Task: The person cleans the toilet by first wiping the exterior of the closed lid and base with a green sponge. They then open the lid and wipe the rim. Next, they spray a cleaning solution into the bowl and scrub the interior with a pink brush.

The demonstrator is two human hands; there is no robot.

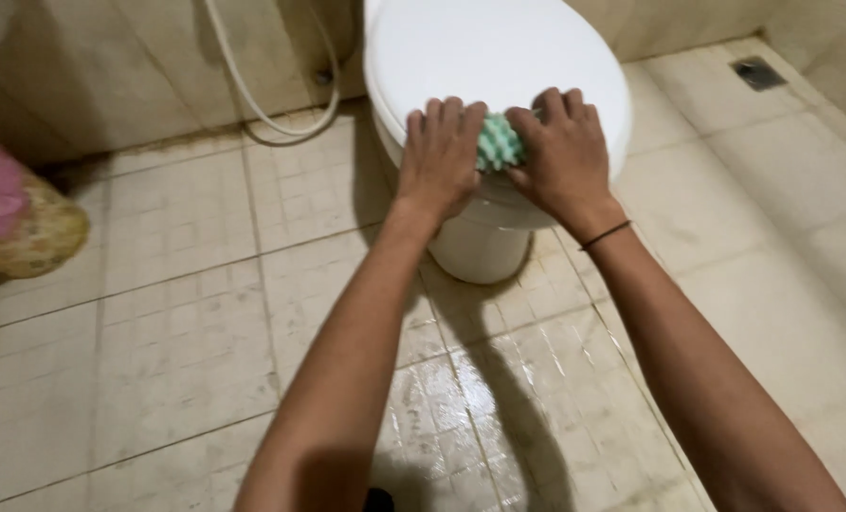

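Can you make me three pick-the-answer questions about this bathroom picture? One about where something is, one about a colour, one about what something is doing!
1. Where is the drain?
A. top right floor corner
B. under the hose
C. between the arms

2. What colour is the bumpy sponge?
A. red
B. green and white
C. black

3. Is the toilet lid open?
A. wide open
B. missing
C. shut

Answers:
1 A: the dark square floor drain sits top right.
2 B: the green-and-white bumpy sponge shows between the left hand and right hand.
3 C: the white plastic toilet lid lies flat.
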